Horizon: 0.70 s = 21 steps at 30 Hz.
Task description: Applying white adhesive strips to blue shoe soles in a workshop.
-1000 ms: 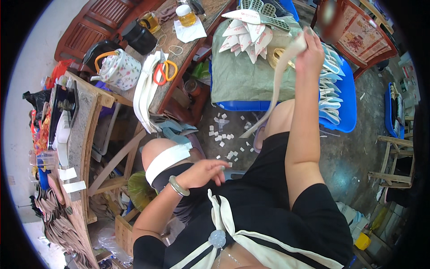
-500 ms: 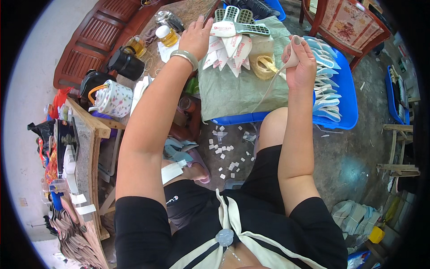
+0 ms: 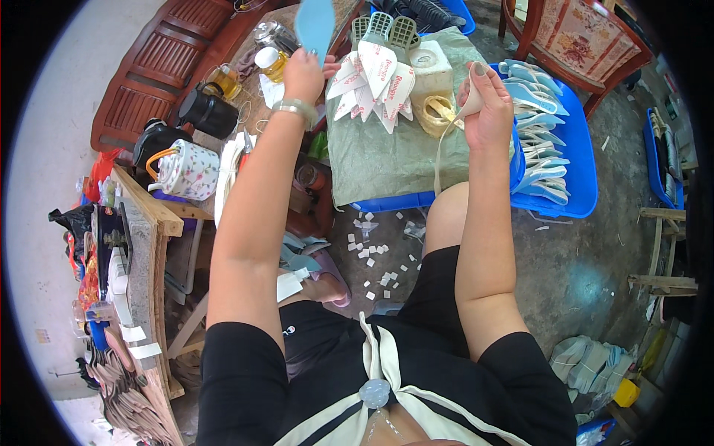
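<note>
My left hand (image 3: 305,78) is raised at the far left of the sacking-covered bench, its fingers closed on a light blue insole (image 3: 315,28). Beside it, fanned-out insole pieces (image 3: 375,74) lie in a pile, with white, red-printed backing and dark green lattice heel ends. My right hand (image 3: 487,111) pinches the end of a narrow cream strip (image 3: 440,152), which hangs down in a curve toward my knee. Just left of that hand sits a yellowish ring-shaped roll (image 3: 433,123), in front of a whitish block (image 3: 431,63).
Green sacking (image 3: 364,163) covers the work surface over a blue tub. A blue crate (image 3: 584,171) of stacked blue-white insoles stands to the right. Small white squares (image 3: 370,262) litter the floor. A floral teapot (image 3: 186,169) and a black mug (image 3: 206,110) stand at left.
My left hand has lifted off the pile, and a blue insole now shows in it. The lattice-ended piece lying across the pile is gone from there. My right hand has shifted slightly left.
</note>
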Available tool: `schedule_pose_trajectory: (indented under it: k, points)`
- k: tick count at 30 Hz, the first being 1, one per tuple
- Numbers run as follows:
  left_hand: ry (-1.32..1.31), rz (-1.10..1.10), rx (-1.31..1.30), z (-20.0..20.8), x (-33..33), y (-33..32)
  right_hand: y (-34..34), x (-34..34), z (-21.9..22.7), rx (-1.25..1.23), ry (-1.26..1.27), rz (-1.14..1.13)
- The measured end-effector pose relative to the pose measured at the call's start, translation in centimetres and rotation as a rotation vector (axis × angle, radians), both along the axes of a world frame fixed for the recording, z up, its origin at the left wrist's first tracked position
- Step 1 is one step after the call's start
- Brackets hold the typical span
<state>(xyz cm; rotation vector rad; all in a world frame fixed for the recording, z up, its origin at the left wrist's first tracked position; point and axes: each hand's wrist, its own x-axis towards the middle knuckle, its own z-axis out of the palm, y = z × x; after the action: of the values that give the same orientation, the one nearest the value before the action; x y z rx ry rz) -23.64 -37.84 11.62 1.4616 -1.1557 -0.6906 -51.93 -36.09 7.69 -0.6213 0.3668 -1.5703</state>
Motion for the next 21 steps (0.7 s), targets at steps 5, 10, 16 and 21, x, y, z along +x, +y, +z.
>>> schedule_pose_trajectory:
  k: [5, 10, 16, 21]
  points:
    - [0.3, 0.064, 0.097, -4.5, -0.5, 10.4, -0.8, -1.2, 0.0, -0.002, 0.027, -0.081]
    - [0.73, 0.169, 0.189, -10.3, -3.8, 18.7, -0.9, -0.2, -0.2, -0.05, 0.033, -0.003]
    - [0.948, 0.168, 0.214, -14.6, -9.9, 18.1, 0.5, 0.6, 0.1, -0.077, 0.048, 0.012]
    - [0.982, 0.061, 0.377, -15.6, -11.6, 16.0, 0.6, 0.8, 0.5, -0.037, 0.058, -0.018]
